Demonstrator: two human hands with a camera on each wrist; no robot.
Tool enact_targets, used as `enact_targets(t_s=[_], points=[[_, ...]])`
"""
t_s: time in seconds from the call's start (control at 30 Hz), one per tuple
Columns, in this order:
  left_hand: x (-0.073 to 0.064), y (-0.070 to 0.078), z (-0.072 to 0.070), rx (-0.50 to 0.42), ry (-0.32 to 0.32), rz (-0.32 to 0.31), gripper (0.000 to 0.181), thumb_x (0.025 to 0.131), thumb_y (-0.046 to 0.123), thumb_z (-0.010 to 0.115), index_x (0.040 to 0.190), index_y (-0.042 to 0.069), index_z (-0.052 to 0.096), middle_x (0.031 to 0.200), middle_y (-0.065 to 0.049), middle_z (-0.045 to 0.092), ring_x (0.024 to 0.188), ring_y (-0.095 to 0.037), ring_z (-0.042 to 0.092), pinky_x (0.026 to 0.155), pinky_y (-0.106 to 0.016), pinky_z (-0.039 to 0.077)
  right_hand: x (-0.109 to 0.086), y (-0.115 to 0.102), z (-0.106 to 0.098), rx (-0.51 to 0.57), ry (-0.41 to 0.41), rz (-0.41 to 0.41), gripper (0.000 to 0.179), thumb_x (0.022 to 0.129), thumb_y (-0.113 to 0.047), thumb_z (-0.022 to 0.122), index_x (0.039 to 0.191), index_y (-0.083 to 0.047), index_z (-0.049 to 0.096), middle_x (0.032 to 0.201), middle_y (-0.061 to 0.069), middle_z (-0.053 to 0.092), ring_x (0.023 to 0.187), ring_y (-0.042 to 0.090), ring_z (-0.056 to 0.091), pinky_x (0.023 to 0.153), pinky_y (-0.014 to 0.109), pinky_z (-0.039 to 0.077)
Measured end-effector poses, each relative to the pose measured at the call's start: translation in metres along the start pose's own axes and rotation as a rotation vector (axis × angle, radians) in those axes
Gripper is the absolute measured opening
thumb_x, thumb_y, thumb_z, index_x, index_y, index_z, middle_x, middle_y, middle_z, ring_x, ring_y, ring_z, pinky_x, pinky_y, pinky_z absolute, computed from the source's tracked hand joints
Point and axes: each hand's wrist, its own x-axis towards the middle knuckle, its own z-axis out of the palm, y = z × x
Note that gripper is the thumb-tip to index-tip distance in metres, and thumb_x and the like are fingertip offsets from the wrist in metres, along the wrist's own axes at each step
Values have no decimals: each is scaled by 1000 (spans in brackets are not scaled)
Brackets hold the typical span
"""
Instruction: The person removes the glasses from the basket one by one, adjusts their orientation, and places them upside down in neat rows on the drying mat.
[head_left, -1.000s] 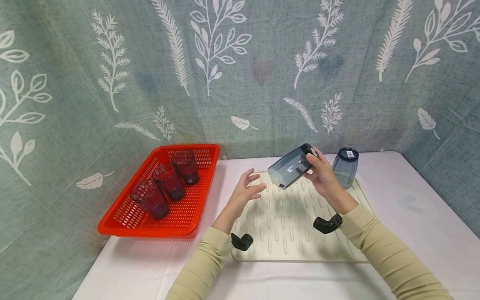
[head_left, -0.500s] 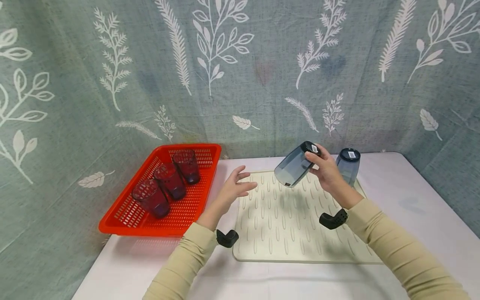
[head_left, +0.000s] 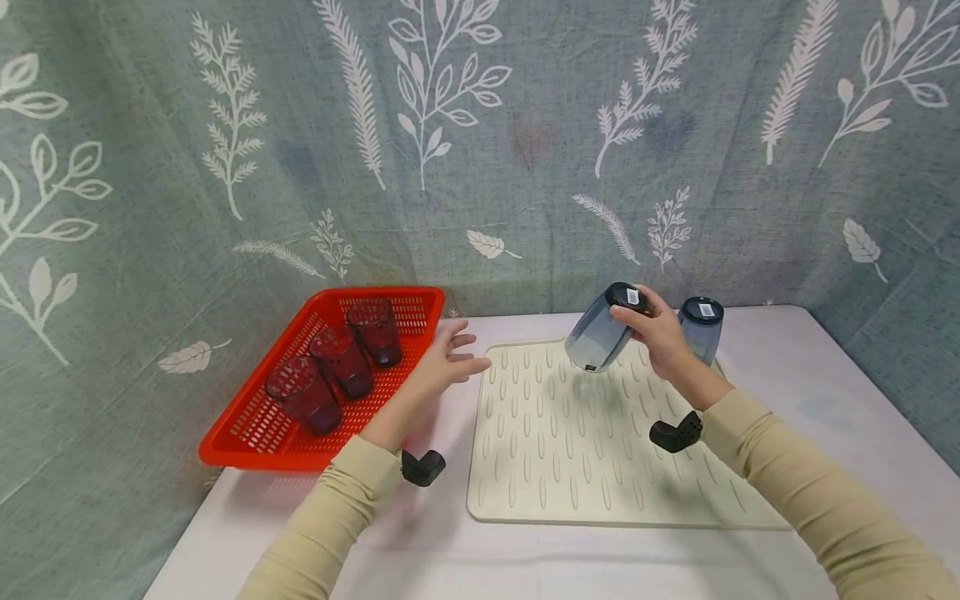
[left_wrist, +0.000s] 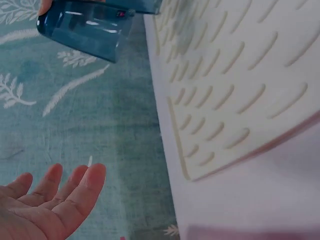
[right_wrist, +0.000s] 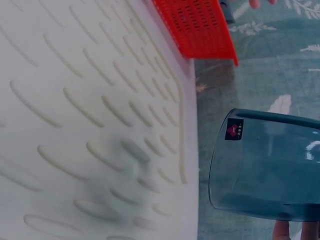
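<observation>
My right hand [head_left: 663, 337] grips a blue-grey drinking glass [head_left: 600, 333] near its dark base. The glass is tilted, mouth down and to the left, above the cream ridged drying mat [head_left: 555, 450]. A small dark label shows near its rim in the right wrist view, where the glass [right_wrist: 265, 165] fills the lower right. My left hand [head_left: 442, 362] is held in the air between mat and basket, fingers spread, holding nothing. In the left wrist view, the fingers of that hand [left_wrist: 55, 205] are loosely extended. A second glass [head_left: 702, 329] stands upside down at the mat's back right, partly behind my right hand.
A red plastic basket [head_left: 300, 461] sits on the left of the white-covered table [head_left: 450, 550]. Several glasses are not in it; three glasses [head_left: 342, 358] lean inside. A patterned green-grey curtain [head_left: 540, 125] hangs close behind the table and along its sides.
My left hand has moved left, away from the held glass and toward the basket. My right hand has shifted slightly right, and the glass in it has turned steeper, mouth further down.
</observation>
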Motion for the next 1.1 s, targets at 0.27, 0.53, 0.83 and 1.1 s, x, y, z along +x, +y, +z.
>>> enact_targets(t_s=[0.27,0.53,0.83,1.1], points=[[-5,5,-15,100,-6,36,82,81,24,69,146,17,19,144,-12,34,129,-34,35,102,-50,34,5,4,-4,-163,13,23,72,85,-26,64,145,-12,25,109,-5,42,97,9,44,101,44,33],[-11,14,-38,175,32,23,82,82,23,67,146,15,17,144,-10,32,130,-33,34,100,-48,36,8,8,-8,-358,22,34,77,84,-32,65,145,-12,24,131,20,35,112,31,38,100,50,33],[-16,7,-67,247,72,-20,84,84,30,65,147,12,11,145,-15,28,129,-36,33,100,-51,35,12,17,-16,-436,22,14,78,84,-34,65,145,-10,23,135,24,33,112,35,39,95,51,36],[-17,-1,-83,267,135,-78,85,85,30,63,147,9,8,146,-17,25,130,-38,30,102,-52,32,15,25,-21,-504,14,13,78,84,-31,65,144,-6,24,129,24,40,106,33,43,89,48,40]])
